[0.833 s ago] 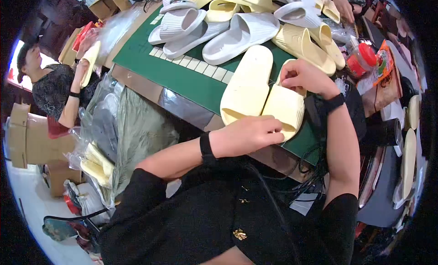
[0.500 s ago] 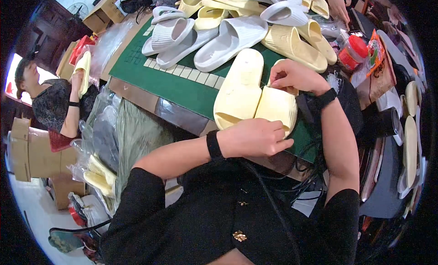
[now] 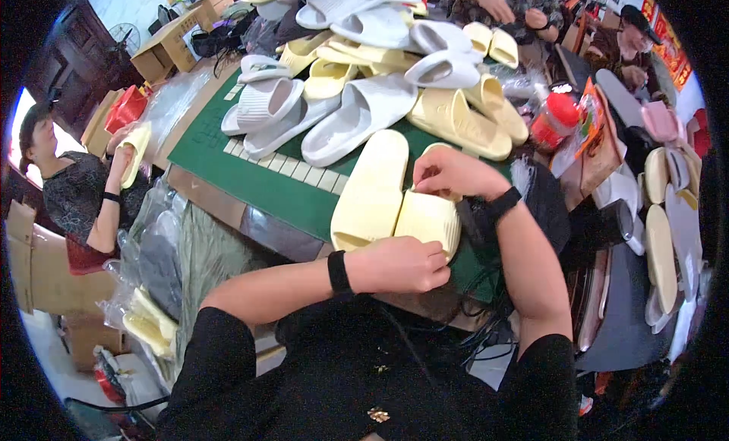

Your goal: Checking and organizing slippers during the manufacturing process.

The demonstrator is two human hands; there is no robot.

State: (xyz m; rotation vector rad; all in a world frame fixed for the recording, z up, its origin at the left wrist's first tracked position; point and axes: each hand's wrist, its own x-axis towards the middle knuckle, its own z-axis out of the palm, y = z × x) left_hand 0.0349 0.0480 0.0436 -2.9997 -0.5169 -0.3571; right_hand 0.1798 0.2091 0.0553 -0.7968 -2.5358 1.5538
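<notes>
Two pale yellow slippers lie side by side in front of me on a green mat (image 3: 209,171), the left slipper (image 3: 376,168) showing its bare footbed. My left hand (image 3: 401,265) rests at the near end of the right slipper (image 3: 427,219), its fingers curled, and what they grip is hidden. At the far edge of that slipper's ribbed strap, my right hand (image 3: 465,172) is closed in a pinch. Too little shows between its fingertips to name. A black band circles each wrist.
Grey slippers (image 3: 364,118) and yellow slippers (image 3: 462,122) are piled beyond the mat. A red-lidded jar (image 3: 557,111) stands right of them. At left a person holds a yellow slipper (image 3: 137,154). Others sit across. Black cables (image 3: 482,312) hang by the near edge.
The view has shifted up and right, so the table sits lower and more people show at the far side. Both my hands stay at the right slipper, with little change in their grip.
</notes>
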